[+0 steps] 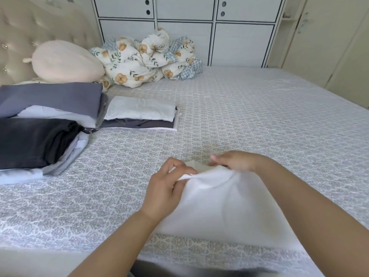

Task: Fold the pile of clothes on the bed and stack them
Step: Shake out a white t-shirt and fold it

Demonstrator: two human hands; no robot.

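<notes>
While held above the grey-patterned bed (pixel 239 108), the thin white cloth garment (pixel 225 204) is pinched at its top edge by L hand (pixel 165 188) & R hand (pixel 235 161); folded grey, black & white clothes stacks (pixel 50 124) lie far left.

light: soft, even daylight is filling the room, bright | shadows: faint ones are lying under the folded stacks (pixel 40 124) | glare: white cloth (pixel 225 198) is washing out, losing detail | blur: right hand (pixel 235 160) fingertips are smearing; bottom edge is going soft | distortion: cabinet (pixel 187 27) lines are bowing at edges
</notes>
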